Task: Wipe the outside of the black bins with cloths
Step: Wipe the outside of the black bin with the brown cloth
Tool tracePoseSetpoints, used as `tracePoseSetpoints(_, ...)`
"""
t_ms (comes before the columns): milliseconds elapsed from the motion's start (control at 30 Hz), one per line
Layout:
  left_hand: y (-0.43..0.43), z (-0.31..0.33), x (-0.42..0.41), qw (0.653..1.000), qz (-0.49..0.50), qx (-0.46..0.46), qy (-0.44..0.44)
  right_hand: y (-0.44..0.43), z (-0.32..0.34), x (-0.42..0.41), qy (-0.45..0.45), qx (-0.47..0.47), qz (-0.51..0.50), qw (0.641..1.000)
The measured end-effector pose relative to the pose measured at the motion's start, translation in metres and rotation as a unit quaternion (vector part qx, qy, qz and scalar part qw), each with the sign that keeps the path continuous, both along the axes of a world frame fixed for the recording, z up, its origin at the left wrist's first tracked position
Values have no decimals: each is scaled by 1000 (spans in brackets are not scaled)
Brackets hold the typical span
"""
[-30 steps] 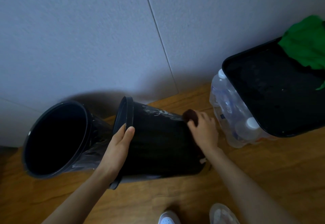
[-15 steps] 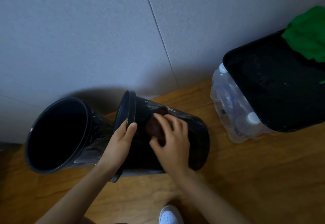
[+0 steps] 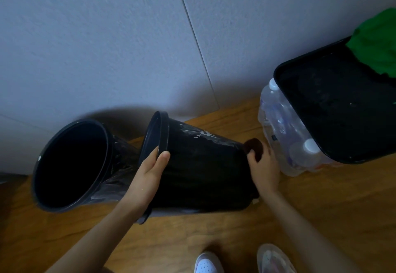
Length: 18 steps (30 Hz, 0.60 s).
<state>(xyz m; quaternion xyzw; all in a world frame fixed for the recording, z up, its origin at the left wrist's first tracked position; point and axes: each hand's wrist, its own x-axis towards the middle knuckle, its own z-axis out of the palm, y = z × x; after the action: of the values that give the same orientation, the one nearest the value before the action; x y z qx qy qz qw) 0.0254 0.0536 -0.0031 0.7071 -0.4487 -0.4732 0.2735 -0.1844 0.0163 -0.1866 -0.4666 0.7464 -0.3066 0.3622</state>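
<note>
- On the wooden floor [image 3: 321, 219], close to the grey wall [image 3: 107, 48], a black bin [image 3: 203, 165] is tipped on its side, with its open end to the left and its base to the right.
- The rim of this bin is gripped by the left hand [image 3: 150, 170]: the fingers are hooked over the edge into the opening and the thumb is laid on the outer wall.
- A dark cloth [image 3: 254, 147] is held bunched in the curled fingers of the right hand [image 3: 264, 170] and is pressed against the bin at its base end, on the upper side.
- A second bin [image 3: 70, 165] is seen just to the left, also tilted, with its mouth turned toward the camera; clear plastic is wrapped around its lower wall, and the two bins are touching or nearly so.
- A shrink-wrapped pack of water bottles [image 3: 285, 135] is placed just to the right of the right hand.
- The pack is partly covered by a black box [image 3: 334, 110] with a raised rim, and a green cloth [image 3: 377, 43] is draped over the far corner of that box.
- Two light shoes [image 3: 207, 264] are visible at the bottom edge, on the floor.
</note>
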Motion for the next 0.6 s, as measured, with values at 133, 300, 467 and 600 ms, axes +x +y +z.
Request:
tracePoseSetpoints(133,2,4,-1,997,15,33,62,-1,-6,-4,-52,9,-12,999)
tracePoseSetpoints(300,-20,14,3,993,-31,99,48,0,-4,-6,-66,-11,-11,998)
tracePoseSetpoints(467,-21,5,-6,997,34,62,11,25,16,0,-15,-78,34,996)
tracePoseSetpoints(600,-20,8,-14,1000,3,7,-25,57,40,24,-38,-126,69,989)
